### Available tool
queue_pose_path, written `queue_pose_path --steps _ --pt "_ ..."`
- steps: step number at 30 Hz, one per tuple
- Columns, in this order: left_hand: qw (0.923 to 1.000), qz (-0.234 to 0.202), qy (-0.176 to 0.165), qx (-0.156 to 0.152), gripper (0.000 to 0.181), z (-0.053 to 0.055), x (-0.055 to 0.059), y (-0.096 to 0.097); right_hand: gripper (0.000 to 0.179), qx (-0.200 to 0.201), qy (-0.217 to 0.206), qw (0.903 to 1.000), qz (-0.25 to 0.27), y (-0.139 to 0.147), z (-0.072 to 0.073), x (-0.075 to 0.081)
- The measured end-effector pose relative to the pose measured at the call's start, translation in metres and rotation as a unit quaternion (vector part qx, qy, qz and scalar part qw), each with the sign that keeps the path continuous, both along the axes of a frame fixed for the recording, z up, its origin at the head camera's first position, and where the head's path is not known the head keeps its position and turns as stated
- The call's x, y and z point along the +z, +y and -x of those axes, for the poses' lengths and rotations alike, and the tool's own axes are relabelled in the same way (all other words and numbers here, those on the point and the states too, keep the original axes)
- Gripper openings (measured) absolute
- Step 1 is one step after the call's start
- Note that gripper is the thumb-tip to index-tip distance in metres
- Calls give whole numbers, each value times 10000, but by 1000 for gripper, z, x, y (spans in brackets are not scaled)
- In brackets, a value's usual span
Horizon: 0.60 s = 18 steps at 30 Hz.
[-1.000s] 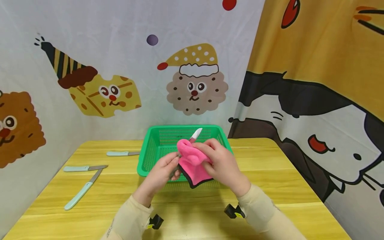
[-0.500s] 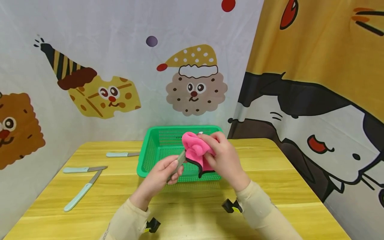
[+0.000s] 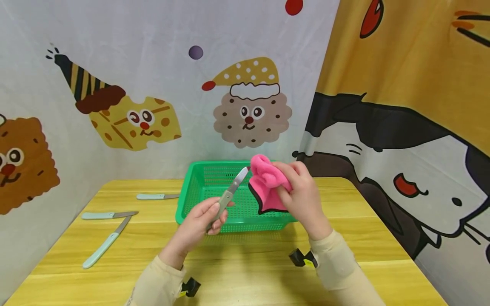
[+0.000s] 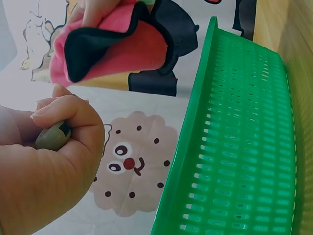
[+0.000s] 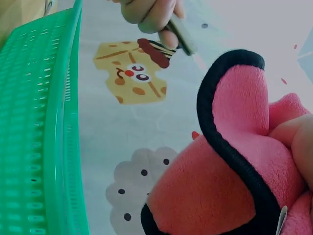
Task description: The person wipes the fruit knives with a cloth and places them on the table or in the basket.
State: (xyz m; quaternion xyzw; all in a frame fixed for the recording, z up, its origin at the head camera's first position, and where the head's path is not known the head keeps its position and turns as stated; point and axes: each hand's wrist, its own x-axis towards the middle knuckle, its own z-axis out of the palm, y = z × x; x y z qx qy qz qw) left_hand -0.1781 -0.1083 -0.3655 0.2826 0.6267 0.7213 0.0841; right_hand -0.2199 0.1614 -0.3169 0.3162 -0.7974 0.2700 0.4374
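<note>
My left hand (image 3: pixel 203 219) grips the green handle of a paring knife (image 3: pixel 226 197), its bare blade slanting up and to the right. In the left wrist view only the butt of that handle (image 4: pixel 54 137) shows inside the curled fingers. A pink cloth (image 3: pixel 268 180) with black edging is bunched in my right hand (image 3: pixel 304 195), just right of the blade tip. The right wrist view shows the folded cloth (image 5: pixel 215 166) close up, with the knife apart from it. Both hands are above a green perforated basket (image 3: pixel 214 221).
On the table (image 3: pixel 153 263) to the left lie two paring knives with pale green handles, one knife (image 3: pixel 101 248) slanted and another knife (image 3: pixel 109 215) meeting it at the tip. A third knife (image 3: pixel 151 196) lies farther back, beside the basket. A printed curtain (image 3: pixel 153 63) hangs behind.
The cloth has come off the knife, moving up and right with my right hand. My left hand has drawn back down and left, and the blade now shows bare.
</note>
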Motion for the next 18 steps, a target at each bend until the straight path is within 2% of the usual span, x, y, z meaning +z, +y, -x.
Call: queue_pose_path --steps 5,12,18 --pt "9998 25 -67 162 40 2 2 0 44 348 -47 9991 -226 -5 -9 0" --pt "9999 -35 136 53 31 3 6 9 59 865 -402 9937 -593 -22 -22 -4" --pt "9995 -290 -129 -2 23 2 5 16 63 962 -375 9912 -828 -29 -23 -13"
